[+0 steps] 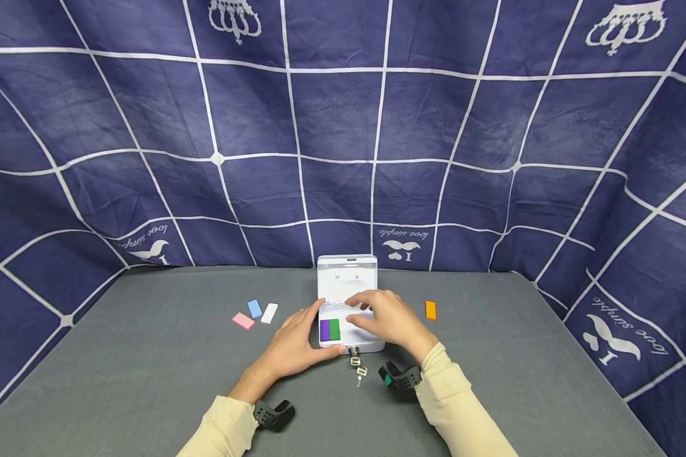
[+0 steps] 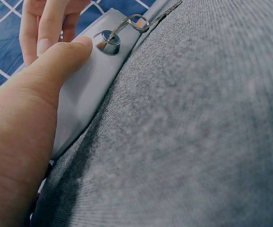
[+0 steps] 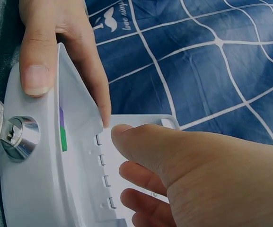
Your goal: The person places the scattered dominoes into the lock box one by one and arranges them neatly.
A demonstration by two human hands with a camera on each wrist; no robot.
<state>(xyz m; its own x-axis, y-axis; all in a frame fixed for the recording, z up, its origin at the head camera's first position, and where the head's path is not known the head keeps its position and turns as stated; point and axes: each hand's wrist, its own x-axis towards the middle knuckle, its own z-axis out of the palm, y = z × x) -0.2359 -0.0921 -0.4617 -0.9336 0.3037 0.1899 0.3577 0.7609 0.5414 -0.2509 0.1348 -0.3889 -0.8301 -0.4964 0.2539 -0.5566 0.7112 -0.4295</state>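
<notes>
A white lock box (image 1: 371, 348) stands on the table with its lid (image 1: 349, 266) raised at the back. Inside at the left lie a purple block (image 1: 324, 331) and a green block (image 1: 335, 329), side by side. My left hand (image 1: 294, 346) holds the box by its left side, thumb on the front wall near the lock (image 2: 109, 43) and fingers along the side. Over the right part of the box hovers my right hand (image 1: 385, 315). Its fingers are loosely bent, and nothing shows between thumb and fingers in the right wrist view.
Keys (image 1: 359, 373) hang from the lock at the box's front. On the grey table (image 1: 148, 355), pink (image 1: 242, 320), blue (image 1: 254, 309) and white (image 1: 269, 313) blocks lie to the left. An orange block (image 1: 430, 310) lies to the right. A blue checked curtain (image 1: 337, 127) stands behind.
</notes>
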